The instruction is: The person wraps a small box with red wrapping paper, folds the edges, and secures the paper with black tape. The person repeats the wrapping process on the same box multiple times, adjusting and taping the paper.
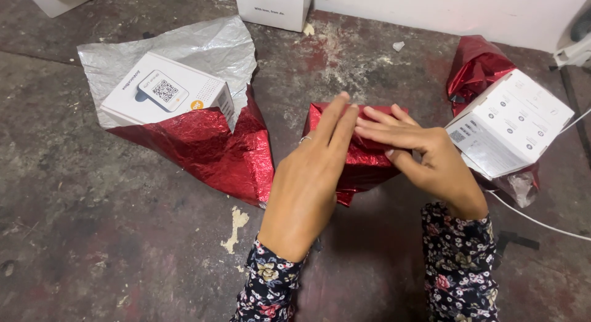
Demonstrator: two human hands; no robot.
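Observation:
A box wrapped in shiny red foil paper (363, 159) lies on the worn concrete floor in the middle of the view. My left hand (311, 180) rests flat along its left side, fingers straight and pointing away from me. My right hand (418, 152) lies flat across the top, fingers pointing left and pressing the foil down. Both hands touch the wrapping; neither grips it. Much of the parcel is hidden under my hands. My sleeves are dark with a flower print.
A white box (166, 91) sits on a foil sheet (212, 149), silver on one side and red on the other, at the left. Another white box (511, 122) lies on crumpled red foil (477, 63) at the right. A white carton (274, 8) stands by the far wall. A white cable (535, 220) runs at the right.

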